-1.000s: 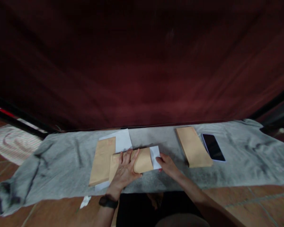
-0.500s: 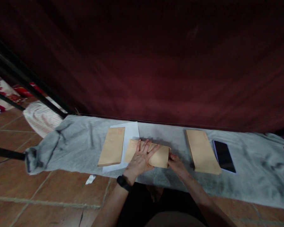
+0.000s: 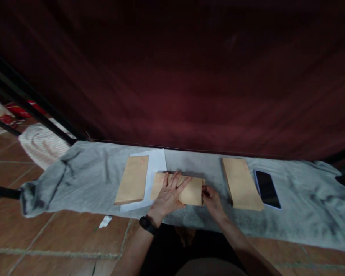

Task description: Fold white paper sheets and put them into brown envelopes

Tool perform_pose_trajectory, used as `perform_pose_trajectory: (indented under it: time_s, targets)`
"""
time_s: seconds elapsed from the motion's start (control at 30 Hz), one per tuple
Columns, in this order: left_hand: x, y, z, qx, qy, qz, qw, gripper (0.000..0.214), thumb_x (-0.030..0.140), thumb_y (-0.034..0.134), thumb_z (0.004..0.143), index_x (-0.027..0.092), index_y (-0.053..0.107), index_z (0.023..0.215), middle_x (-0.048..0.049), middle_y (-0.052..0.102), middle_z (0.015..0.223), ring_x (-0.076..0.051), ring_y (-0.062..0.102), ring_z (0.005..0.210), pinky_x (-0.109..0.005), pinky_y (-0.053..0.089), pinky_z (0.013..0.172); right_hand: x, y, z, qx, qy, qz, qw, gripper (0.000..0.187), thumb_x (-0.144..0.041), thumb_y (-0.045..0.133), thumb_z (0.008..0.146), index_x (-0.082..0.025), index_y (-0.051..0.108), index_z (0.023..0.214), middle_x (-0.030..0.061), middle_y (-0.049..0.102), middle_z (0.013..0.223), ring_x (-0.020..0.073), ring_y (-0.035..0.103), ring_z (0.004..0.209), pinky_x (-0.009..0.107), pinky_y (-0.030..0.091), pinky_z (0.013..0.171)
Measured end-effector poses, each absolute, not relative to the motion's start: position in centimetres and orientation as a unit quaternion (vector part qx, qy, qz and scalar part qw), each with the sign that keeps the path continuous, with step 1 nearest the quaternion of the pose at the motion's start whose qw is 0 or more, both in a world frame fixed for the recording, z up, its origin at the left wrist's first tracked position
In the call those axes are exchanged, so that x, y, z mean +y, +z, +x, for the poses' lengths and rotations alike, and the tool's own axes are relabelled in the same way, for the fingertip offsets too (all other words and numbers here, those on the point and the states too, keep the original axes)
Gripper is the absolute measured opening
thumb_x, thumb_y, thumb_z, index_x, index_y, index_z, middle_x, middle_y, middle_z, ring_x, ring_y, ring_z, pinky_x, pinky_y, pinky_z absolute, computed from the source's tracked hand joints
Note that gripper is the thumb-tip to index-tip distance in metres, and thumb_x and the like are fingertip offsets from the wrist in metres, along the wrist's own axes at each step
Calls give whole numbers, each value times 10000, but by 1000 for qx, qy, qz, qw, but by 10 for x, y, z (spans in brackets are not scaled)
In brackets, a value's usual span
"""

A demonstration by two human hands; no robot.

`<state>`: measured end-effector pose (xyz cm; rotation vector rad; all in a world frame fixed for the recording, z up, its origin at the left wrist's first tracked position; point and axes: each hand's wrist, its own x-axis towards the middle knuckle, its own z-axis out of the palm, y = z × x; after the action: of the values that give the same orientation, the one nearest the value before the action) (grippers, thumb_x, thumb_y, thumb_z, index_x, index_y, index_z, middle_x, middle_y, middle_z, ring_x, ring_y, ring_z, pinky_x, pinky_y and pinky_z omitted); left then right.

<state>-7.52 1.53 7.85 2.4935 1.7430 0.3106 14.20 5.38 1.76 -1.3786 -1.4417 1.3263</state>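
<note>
A brown envelope point(image 3: 193, 191) lies across the grey cloth point(image 3: 86, 180) in front of me. My left hand point(image 3: 169, 193), a black watch on its wrist, presses flat on the envelope with fingers stretched out. My right hand point(image 3: 211, 199) is at the envelope's right end, fingertips pinched on its edge. Just left lies another brown envelope point(image 3: 132, 179) on a white sheet of paper point(image 3: 155, 163).
A stack of brown envelopes point(image 3: 240, 183) lies to the right, with a dark phone point(image 3: 266, 188) beside it. A dark red curtain point(image 3: 172, 76) hangs behind the cloth. Tiled floor point(image 3: 60, 241), a paper scrap point(image 3: 105, 221) and a striped rug point(image 3: 41, 143) are at the left.
The white sheet that stuck out of the envelope's right end a second ago no longer shows. My right hand stays at that end. The view has swung left.
</note>
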Motion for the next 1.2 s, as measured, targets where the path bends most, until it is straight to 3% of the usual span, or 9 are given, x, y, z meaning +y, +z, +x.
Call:
perform_pose_trajectory:
  time_s: [0.17,0.37,0.5,0.6,0.83,1.2]
  targets:
    - [17,70,-79,570,115,812,52,1086,567,756,713,313,174,1593,-146,270,1645,-379,215,1523,-632,110,1215,52,18,132,-544,505,-533,406,167,-303,545,767,-242,570,920,26,684,858,212,660,829,321,539,765]
    - [18,63,-82,574,117,809,49,1129,543,782,685,297,161,1596,-170,282,1638,-384,230,1519,-628,157,1212,53,17,127,-493,512,-549,440,523,-228,557,723,-238,510,1244,-14,658,829,193,660,782,292,541,726]
    - [18,63,-84,570,119,812,49,1136,507,787,674,285,161,1596,-171,293,1629,-383,250,1511,-624,165,1215,56,19,129,-518,529,-554,381,247,-205,515,739,-220,651,946,0,681,801,195,664,812,280,520,741]
    - [18,64,-84,566,113,815,55,1124,476,776,680,296,151,1596,-158,285,1635,-384,249,1512,-626,171,1212,58,20,131,-518,534,-560,366,150,-204,495,748,-212,645,751,-11,662,705,188,642,730,270,496,676]
    - [18,62,-86,566,94,816,68,1145,443,774,666,297,128,1599,-156,271,1642,-391,233,1517,-628,166,1212,58,21,130,-512,533,-569,361,152,-175,518,740,-240,612,639,-33,632,640,174,619,695,242,467,627]
    - [17,61,-86,569,79,815,73,1170,417,789,656,293,110,1602,-158,225,1656,-377,197,1530,-619,151,1219,60,16,134,-523,544,-552,355,153,-149,531,744,-241,626,668,-28,656,690,177,628,728,237,467,627]
